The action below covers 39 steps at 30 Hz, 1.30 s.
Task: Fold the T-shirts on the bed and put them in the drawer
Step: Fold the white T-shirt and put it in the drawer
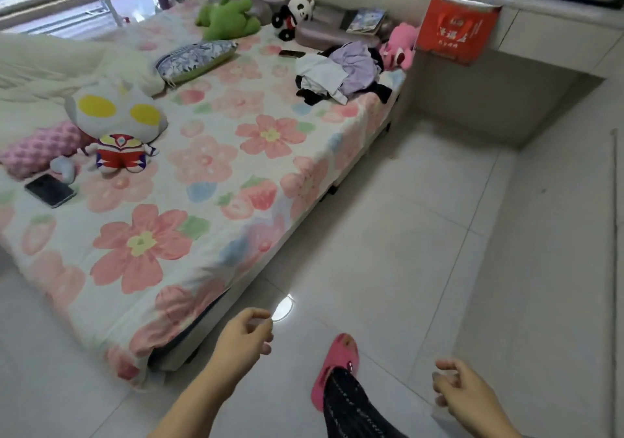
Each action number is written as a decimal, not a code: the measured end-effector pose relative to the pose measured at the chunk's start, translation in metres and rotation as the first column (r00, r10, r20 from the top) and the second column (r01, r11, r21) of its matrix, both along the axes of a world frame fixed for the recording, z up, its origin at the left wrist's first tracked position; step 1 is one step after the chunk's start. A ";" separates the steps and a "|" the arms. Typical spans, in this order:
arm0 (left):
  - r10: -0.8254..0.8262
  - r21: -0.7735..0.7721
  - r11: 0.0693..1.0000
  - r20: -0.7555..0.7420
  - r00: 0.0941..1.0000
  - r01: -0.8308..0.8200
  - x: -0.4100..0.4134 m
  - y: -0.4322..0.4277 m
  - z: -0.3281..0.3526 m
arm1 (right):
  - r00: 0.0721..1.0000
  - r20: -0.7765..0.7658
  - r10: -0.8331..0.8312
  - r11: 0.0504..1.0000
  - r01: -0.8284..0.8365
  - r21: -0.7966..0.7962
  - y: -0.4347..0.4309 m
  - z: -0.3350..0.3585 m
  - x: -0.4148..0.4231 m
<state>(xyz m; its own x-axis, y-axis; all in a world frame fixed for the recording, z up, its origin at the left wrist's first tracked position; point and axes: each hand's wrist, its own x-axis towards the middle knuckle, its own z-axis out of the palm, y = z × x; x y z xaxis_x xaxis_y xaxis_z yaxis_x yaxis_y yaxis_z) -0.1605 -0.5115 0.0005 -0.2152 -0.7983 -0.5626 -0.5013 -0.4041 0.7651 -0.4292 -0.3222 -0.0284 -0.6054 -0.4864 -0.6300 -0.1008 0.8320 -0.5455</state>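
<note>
The bed (pixel 216 174) fills the view from 9 to 12 o'clock, its foot corner nearest the person at 7 o'clock. Its middle is bare flowered sheet, the likeliest place to spread and fold a shirt. The tiled floor (pixel 405 221) runs as a lane from 6 o'clock up to 1 o'clock between the bed's long edge and a pale counter (pixel 557 35) at 1 to 2 o'clock. It looks like an open walkway to the clothes. The counter's flat fronts may be drawers, but I cannot tell.

The pile of T-shirts (pixel 341 69) lies crumpled at 12 o'clock, right at the bed's far edge near the headboard, so it looks reachable from the lane without leaning across. A red bag (pixel 454 29) hangs from the counter's corner just beside the pile, something to mind when lifting cloth.

A hero doll (pixel 118 123) sits at 10 o'clock, well apart from the pile.

The left hand (pixel 243 339) at 6 o'clock and the right hand (pixel 469 393) at 5 o'clock hang over the floor, fingers loosely curled, holding nothing. No folding has begun.

A phone (pixel 50 189) lies at 9 o'clock.
</note>
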 end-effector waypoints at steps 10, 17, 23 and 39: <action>0.106 0.012 0.994 0.066 0.992 -0.107 -0.114 -0.186 0.000 | 1.000 -0.030 0.009 0.995 -0.012 -0.101 -0.202 0.007 -0.139; 0.099 -0.037 0.995 0.098 0.990 -0.096 -0.199 -0.304 0.000 | 0.999 -0.033 -0.012 0.969 0.003 -0.248 -0.353 0.039 -0.233; 0.019 -0.018 1.000 0.066 0.998 -0.018 -0.288 -0.421 -0.010 | 0.992 -0.042 -0.119 0.981 0.111 -0.158 -0.429 0.035 -0.303; 0.006 0.053 0.999 0.053 0.999 -0.009 -0.587 -0.599 -0.002 | 0.979 -0.039 -0.202 0.975 0.198 -0.100 -0.583 -0.010 -0.575</action>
<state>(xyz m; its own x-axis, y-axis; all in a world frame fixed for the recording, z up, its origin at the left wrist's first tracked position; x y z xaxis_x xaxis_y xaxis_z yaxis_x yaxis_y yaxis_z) -0.7473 -1.1105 -0.0018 -0.1783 -0.7682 -0.6149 -0.5371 -0.4476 0.7149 -1.0043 -0.9050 -0.0382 -0.7252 -0.4084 -0.5544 0.0340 0.7829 -0.6213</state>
